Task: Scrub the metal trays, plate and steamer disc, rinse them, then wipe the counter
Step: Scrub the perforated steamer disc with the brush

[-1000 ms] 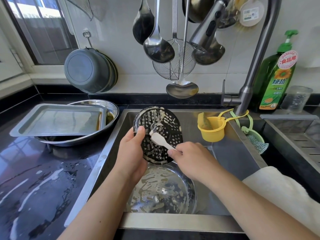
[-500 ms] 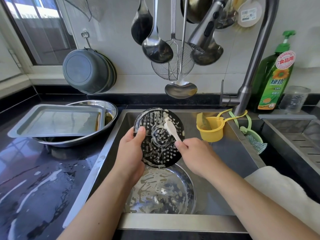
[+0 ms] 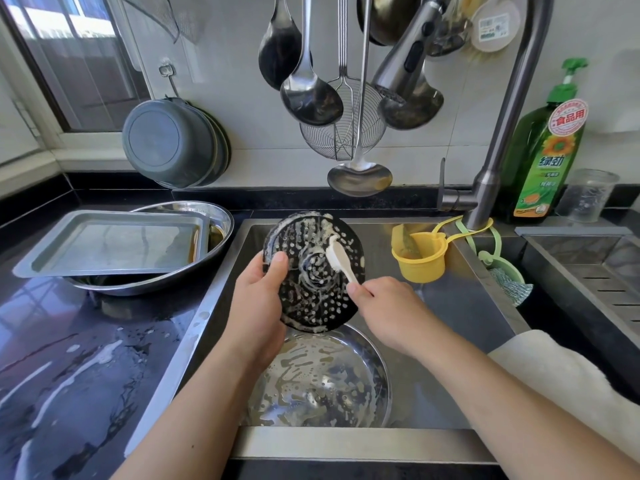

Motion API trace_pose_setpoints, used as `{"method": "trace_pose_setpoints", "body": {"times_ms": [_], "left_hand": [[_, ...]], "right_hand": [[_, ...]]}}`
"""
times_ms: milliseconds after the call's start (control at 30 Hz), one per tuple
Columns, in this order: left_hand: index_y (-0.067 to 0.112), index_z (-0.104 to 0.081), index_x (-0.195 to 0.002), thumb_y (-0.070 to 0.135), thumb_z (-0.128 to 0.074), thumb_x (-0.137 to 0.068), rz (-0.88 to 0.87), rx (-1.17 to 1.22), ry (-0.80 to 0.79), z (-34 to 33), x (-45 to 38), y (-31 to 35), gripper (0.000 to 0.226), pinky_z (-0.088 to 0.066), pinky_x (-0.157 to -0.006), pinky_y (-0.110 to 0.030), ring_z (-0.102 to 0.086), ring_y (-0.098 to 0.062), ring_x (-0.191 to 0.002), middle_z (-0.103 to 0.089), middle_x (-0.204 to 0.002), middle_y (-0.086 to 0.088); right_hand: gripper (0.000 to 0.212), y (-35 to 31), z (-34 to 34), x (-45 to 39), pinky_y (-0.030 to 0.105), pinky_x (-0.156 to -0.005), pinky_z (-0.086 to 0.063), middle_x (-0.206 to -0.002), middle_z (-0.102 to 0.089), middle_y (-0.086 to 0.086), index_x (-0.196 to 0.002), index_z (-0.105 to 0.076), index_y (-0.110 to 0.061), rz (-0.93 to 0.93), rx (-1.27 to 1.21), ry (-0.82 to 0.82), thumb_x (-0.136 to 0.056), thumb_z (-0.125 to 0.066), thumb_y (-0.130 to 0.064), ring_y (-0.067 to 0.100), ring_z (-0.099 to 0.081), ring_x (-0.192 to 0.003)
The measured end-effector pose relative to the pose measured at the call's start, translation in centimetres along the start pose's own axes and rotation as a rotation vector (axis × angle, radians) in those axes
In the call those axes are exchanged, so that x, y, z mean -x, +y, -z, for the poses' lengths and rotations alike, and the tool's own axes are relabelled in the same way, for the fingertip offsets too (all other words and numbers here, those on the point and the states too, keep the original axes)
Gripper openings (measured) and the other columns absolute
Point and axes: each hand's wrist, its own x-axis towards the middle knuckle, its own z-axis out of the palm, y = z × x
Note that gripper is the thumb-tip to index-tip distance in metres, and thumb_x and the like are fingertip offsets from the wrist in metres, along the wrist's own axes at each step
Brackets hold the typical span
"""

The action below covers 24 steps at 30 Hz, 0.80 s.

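Over the sink point(image 3: 485, 282), near its back edge, we hold the steamer disc point(image 3: 313, 271) tilted up on edge, face toward us. Disc is dark, round, perforated all over, with a raised ring at centre; streaked with pale foam, thickest along the top rim and lower edge. Our left hand point(image 3: 258, 306) grips its left rim: thumb curled over the front face, the other fingers hidden behind. Our right hand point(image 3: 388, 310) pinches the handle of a small cream brush point(image 3: 337, 258) between thumb and curled fingers; brush head touches the disc just right of centre.

Below the disc, a round metal plate point(image 3: 322, 382) lies flat on the sink floor by the front edge, shiny, blotched with suds. At the counter point(image 3: 69, 358) back-left, a rectangular metal tray point(image 3: 110, 244) rests tilted across a steel basin point(image 3: 221, 220). Counter surface is black, wet, with white soapy smears. A yellow cup point(image 3: 422, 258) hangs at the sink's back-right corner, beside the faucet point(image 3: 498, 140).
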Motion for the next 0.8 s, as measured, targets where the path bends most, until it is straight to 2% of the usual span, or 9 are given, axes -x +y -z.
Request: {"method": "trace_pose_setpoints", "body": {"times_ms": [100, 300, 467, 800], "left_hand": [[0.009, -0.064, -0.127, 0.017, -0.043, -0.111, -0.018, -0.065, -0.018, -0.07, 0.14, -0.23, 0.027, -0.055, -0.098, -0.053, -0.072, -0.033, -0.113, -0.075, -0.119, -0.016], [0.010, -0.066, -0.124, 0.017, -0.045, -0.111, -0.044, -0.074, 0.047, 0.10, 0.07, 0.01, 0.026, -0.056, -0.096, -0.055, -0.073, -0.032, -0.110, -0.076, -0.116, -0.015], [0.016, -0.069, -0.118, 0.017, -0.048, -0.110, -0.061, -0.246, -0.025, -0.27, 0.36, -0.40, 0.023, -0.058, -0.096, -0.056, -0.075, -0.029, -0.106, -0.078, -0.111, -0.010], [0.017, -0.071, -0.116, 0.018, -0.048, -0.110, -0.106, -0.287, -0.015, -0.14, 0.31, -0.36, 0.024, -0.056, -0.098, -0.055, -0.074, -0.028, -0.108, -0.078, -0.111, -0.008]], "right_hand": [[0.054, 0.16, 0.31, -0.03, 0.035, -0.052, -0.024, -0.058, -0.041, 0.000, -0.060, -0.038, -0.016, 0.017, 0.004, 0.000, -0.107, -0.040, -0.044, 0.019, -0.039, -0.058], [0.055, 0.46, 0.22, -0.11, 0.034, -0.053, -0.025, -0.057, -0.041, 0.000, -0.059, -0.039, -0.017, -0.012, 0.027, -0.052, -0.106, -0.041, -0.045, 0.020, -0.039, -0.056], [0.056, 0.21, 0.47, 0.22, 0.035, -0.055, -0.028, -0.057, -0.043, 0.000, -0.058, -0.038, -0.016, 0.026, 0.030, -0.006, -0.105, -0.045, -0.046, 0.020, -0.042, -0.058], [0.054, -0.06, 0.32, 0.47, 0.034, -0.052, -0.030, -0.061, -0.050, 0.002, -0.062, -0.044, -0.015, 0.010, 0.089, 0.011, -0.105, -0.044, -0.048, 0.023, -0.047, -0.060]]}}
